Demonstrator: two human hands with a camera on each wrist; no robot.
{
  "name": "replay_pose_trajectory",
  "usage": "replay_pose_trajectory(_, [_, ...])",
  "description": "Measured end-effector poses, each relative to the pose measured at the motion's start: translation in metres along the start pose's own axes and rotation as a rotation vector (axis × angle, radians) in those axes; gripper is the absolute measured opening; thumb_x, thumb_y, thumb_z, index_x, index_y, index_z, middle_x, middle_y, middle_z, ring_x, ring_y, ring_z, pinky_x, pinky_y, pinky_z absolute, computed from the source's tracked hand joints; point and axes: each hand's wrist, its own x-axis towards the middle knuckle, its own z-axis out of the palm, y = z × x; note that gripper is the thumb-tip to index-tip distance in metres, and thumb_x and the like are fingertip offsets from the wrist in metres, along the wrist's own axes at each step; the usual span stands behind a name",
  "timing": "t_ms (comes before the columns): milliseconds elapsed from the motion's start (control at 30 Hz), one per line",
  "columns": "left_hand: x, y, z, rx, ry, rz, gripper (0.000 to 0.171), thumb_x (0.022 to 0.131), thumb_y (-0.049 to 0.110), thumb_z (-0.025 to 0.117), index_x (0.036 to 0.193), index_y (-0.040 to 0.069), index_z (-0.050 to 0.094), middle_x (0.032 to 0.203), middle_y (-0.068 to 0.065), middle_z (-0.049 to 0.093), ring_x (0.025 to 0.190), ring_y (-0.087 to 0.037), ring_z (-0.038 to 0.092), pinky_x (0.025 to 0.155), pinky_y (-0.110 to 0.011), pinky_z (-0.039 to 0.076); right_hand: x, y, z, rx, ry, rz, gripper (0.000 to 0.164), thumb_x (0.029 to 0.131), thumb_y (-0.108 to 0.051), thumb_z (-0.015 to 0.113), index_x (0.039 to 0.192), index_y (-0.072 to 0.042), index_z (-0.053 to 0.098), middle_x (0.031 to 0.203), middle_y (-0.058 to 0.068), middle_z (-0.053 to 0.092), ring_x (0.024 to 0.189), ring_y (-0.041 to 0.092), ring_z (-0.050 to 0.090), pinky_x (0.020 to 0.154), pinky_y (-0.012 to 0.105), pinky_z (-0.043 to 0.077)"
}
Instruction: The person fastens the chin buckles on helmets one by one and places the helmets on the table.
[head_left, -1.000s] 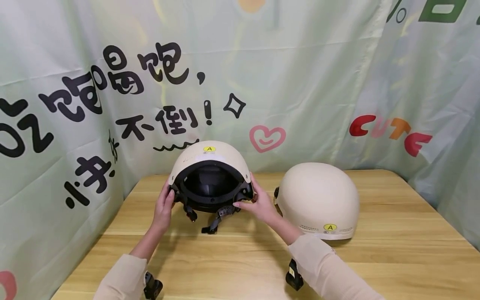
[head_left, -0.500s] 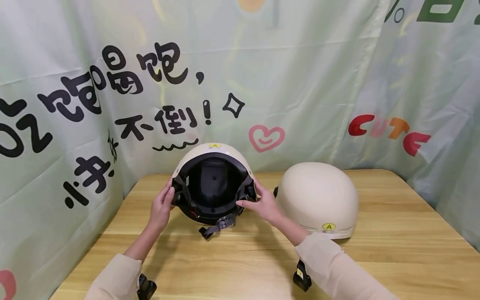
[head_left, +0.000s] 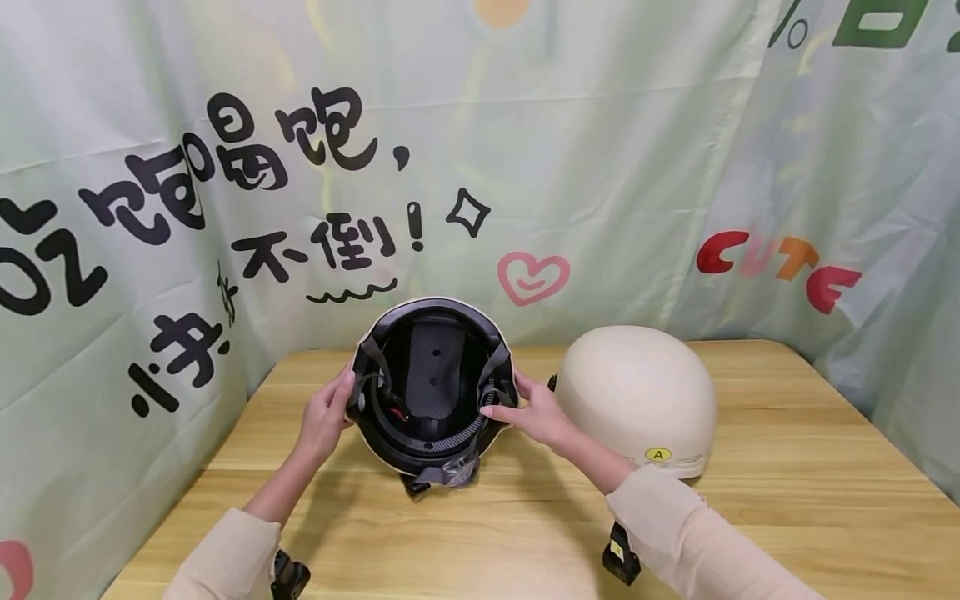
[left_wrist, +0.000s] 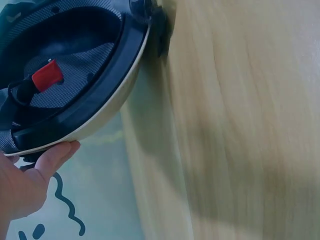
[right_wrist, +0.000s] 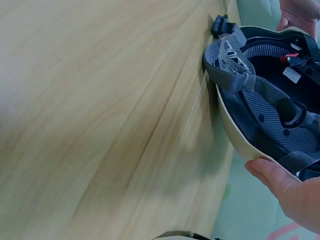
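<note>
A cream helmet (head_left: 437,367) is held up over the table, its black-lined hollow facing me. My left hand (head_left: 324,421) grips its left side, thumb along the rim; the left wrist view shows that thumb on the cream edge. At the opposite side my right hand (head_left: 540,414) holds the rim, with the thumb toward the inside. A grey chin strap with a clear plastic piece (right_wrist: 235,57) hangs over the lower rim. Inside lies a red buckle part (left_wrist: 47,75). The fingers behind the shell are mostly hidden.
A second cream helmet (head_left: 637,387) with a yellow "A" sticker stands dome up on the wooden table (head_left: 780,467), just right of my right hand. Behind the table hangs a pale printed curtain (head_left: 615,183). Small black devices sit at both wrists.
Both hands have tipped the helmet back, so its opening turns from facing forward to showing the whole lining. It has also moved slightly down and right. The second helmet stays put.
</note>
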Motion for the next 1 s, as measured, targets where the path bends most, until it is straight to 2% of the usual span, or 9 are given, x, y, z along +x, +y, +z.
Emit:
replay_pose_trajectory(133, [0.003,0.003,-0.001,0.031,0.006,-0.025,0.049,0.098,0.037,0.035,0.140,0.012,0.041,0.144,-0.012,0.039,0.098,-0.007,0.055,0.069,-0.024,0.055,-0.001,-0.004,0.000,-0.010,-0.009,0.043,0.074,0.079,-0.024,0.072,0.143,-0.011,0.037,0.135,0.017,0.051,0.127,0.028,0.046,0.098,0.042,0.044])
replay_pose_trajectory(267, [0.005,0.006,-0.004,0.077,0.018,-0.053,0.052,0.098,0.041,0.035,0.140,0.011,0.042,0.144,-0.013,0.040,0.098,-0.012,0.056,0.067,-0.023,0.054,-0.002,-0.009,0.002,0.034,-0.051,0.072,0.069,0.080,-0.023,0.071,0.141,-0.012,0.040,0.132,0.019,0.054,0.107,0.023,0.059,0.078,0.035,0.053])
replay_pose_trajectory(333, [0.006,0.007,-0.005,0.092,0.025,-0.077,0.053,0.098,0.042,0.035,0.139,0.010,0.043,0.142,-0.016,0.043,0.092,-0.012,0.057,0.067,-0.025,0.055,-0.002,-0.011,0.003,0.059,-0.062,0.089,0.067,0.080,-0.022,0.070,0.140,-0.012,0.042,0.130,0.019,0.055,0.095,0.019,0.061,0.069,0.032,0.054])
replay_pose_trajectory(400, [0.008,0.008,-0.006,0.090,0.027,-0.103,0.054,0.097,0.044,0.035,0.139,0.010,0.044,0.137,-0.020,0.047,0.084,-0.008,0.057,0.068,-0.026,0.056,-0.002,-0.012,0.004,0.061,-0.054,0.101,0.063,0.081,-0.021,0.069,0.138,-0.011,0.043,0.128,0.020,0.056,0.088,0.015,0.061,0.067,0.032,0.054])
replay_pose_trajectory(467, [0.009,0.008,-0.007,0.095,0.026,-0.120,0.055,0.097,0.045,0.035,0.138,0.009,0.045,0.133,-0.023,0.050,0.079,-0.006,0.057,0.070,-0.030,0.056,0.000,-0.012,0.006,0.060,-0.042,0.112,0.062,0.083,-0.020,0.068,0.138,-0.009,0.043,0.130,0.019,0.055,0.087,0.015,0.061,0.069,0.034,0.055])
replay_pose_trajectory(567, [0.012,0.009,-0.007,0.103,0.017,-0.135,0.058,0.097,0.048,0.034,0.139,0.009,0.044,0.135,-0.024,0.047,0.083,-0.013,0.059,0.072,-0.033,0.057,0.003,-0.012,0.007,0.067,-0.015,0.125,0.064,0.085,-0.020,0.065,0.141,-0.007,0.038,0.138,0.019,0.047,0.095,0.020,0.061,0.077,0.041,0.055])
replay_pose_trajectory(667, [0.014,0.009,-0.006,0.105,0.018,-0.145,0.060,0.096,0.050,0.033,0.140,0.009,0.042,0.139,-0.022,0.044,0.088,-0.019,0.059,0.069,-0.030,0.056,0.006,-0.011,0.009,0.079,0.011,0.143,0.067,0.086,-0.021,0.063,0.144,-0.005,0.032,0.144,0.018,0.039,0.108,0.026,0.058,0.082,0.043,0.053])
replay_pose_trajectory(833, [0.015,0.009,-0.005,0.096,0.054,-0.161,0.058,0.096,0.049,0.035,0.139,0.011,0.044,0.138,-0.019,0.046,0.089,-0.016,0.054,0.061,-0.019,0.050,0.010,-0.011,0.011,0.068,0.035,0.162,0.062,0.088,-0.021,0.061,0.141,-0.002,0.035,0.135,0.022,0.049,0.108,0.029,0.059,0.085,0.040,0.053])
replay_pose_trajectory(1000, [0.014,0.011,-0.005,0.079,0.062,-0.172,0.058,0.095,0.050,0.037,0.138,0.012,0.045,0.140,-0.017,0.044,0.106,-0.026,0.052,0.063,-0.022,0.053,0.012,-0.014,0.011,0.019,0.071,0.146,0.060,0.087,-0.022,0.061,0.139,-0.003,0.039,0.127,0.020,0.057,0.111,0.030,0.058,0.092,0.042,0.048])
